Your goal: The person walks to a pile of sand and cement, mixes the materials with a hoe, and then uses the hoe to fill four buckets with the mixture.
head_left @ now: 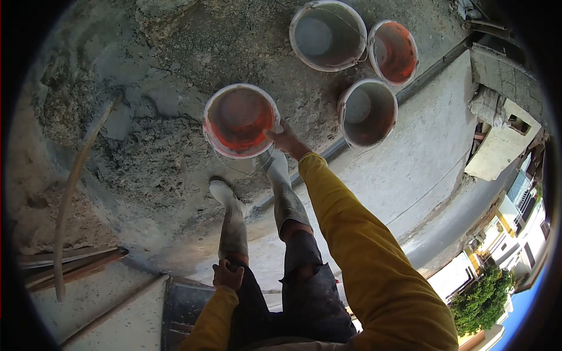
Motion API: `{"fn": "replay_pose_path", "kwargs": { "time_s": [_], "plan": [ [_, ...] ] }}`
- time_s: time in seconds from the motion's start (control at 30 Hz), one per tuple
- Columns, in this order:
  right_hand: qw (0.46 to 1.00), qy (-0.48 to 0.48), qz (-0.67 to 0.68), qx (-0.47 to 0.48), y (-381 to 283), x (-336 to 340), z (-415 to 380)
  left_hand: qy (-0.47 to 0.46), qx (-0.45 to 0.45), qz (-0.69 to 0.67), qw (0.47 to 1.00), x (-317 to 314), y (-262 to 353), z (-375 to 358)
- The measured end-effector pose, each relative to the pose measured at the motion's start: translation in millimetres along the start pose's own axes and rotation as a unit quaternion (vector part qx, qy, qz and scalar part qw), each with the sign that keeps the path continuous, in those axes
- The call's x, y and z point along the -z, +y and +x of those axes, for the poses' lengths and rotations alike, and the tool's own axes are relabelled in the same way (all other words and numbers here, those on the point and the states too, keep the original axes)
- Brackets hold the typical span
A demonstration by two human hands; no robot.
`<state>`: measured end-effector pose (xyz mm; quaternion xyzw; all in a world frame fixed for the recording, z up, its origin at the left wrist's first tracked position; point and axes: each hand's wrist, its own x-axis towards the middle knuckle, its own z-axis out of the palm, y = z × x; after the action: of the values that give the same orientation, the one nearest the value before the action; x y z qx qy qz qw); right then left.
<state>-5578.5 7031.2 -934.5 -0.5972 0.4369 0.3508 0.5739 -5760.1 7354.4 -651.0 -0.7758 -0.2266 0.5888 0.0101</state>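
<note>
My right hand (285, 140) grips the near right rim of a bucket (240, 120). This bucket has a whitish, crusted rim and orange-red showing inside, and its thin wire handle hangs down on the near side. Its mouth faces up toward me, and only residue shows on its inner walls. My left hand (227, 275) is by my left knee, its fingers curled in, with nothing visible in it. Wet grey cement mix (155, 155) lies on the ground left of the bucket.
Three more buckets stand at the upper right: a large grey one (328, 36), an orange one (393, 52) and a grey one (367, 112). A long wooden handle (73, 181) slants from the mix at left. A pale low wall (404, 158) runs along the right.
</note>
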Motion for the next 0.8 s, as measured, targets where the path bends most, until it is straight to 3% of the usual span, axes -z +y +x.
{"fn": "replay_pose_path", "kwargs": {
  "time_s": [0.07,0.13,0.27,0.33,0.43,0.47,0.57,0.6,0.67,0.73,0.77,0.8],
  "plan": [
    [0.997,-0.001,0.066,0.049,-1,-14,-14,-0.001,-0.003,0.003,1.000,-4,-12,-2],
    [0.991,0.104,-0.036,0.082,41,-24,12,0.006,-0.012,-0.008,1.000,-6,-10,-2],
    [0.935,0.153,0.307,-0.092,6,5,-51,0.000,-0.017,-0.016,1.000,-3,-13,-1],
    [0.927,0.094,0.359,-0.060,6,27,-66,0.004,0.001,-0.036,0.999,0,-15,-4],
    [0.948,-0.059,0.293,-0.109,23,57,-34,-0.004,-0.002,-0.031,1.000,8,-16,-1],
    [0.956,-0.056,0.267,-0.108,14,58,-43,-0.003,0.009,-0.035,0.999,6,-27,-3],
    [0.980,-0.015,0.153,-0.126,6,48,-84,0.010,-0.075,-0.177,0.981,-8,-73,8],
    [0.986,-0.001,0.092,-0.138,11,45,-111,0.015,-0.071,-0.192,0.979,-25,-106,14],
    [0.986,0.004,-0.056,-0.156,44,39,-173,-0.068,-0.064,-0.355,0.930,-47,-168,27],
    [0.975,-0.035,-0.141,-0.170,102,38,-249,-0.096,-0.015,-0.286,0.953,-22,-216,30],
    [0.970,-0.039,-0.138,-0.195,118,31,-299,-0.025,-0.044,-0.224,0.973,-20,-256,42],
    [0.971,-0.065,-0.090,-0.211,129,27,-344,0.049,-0.032,-0.255,0.965,-14,-292,63]
  ]
}}
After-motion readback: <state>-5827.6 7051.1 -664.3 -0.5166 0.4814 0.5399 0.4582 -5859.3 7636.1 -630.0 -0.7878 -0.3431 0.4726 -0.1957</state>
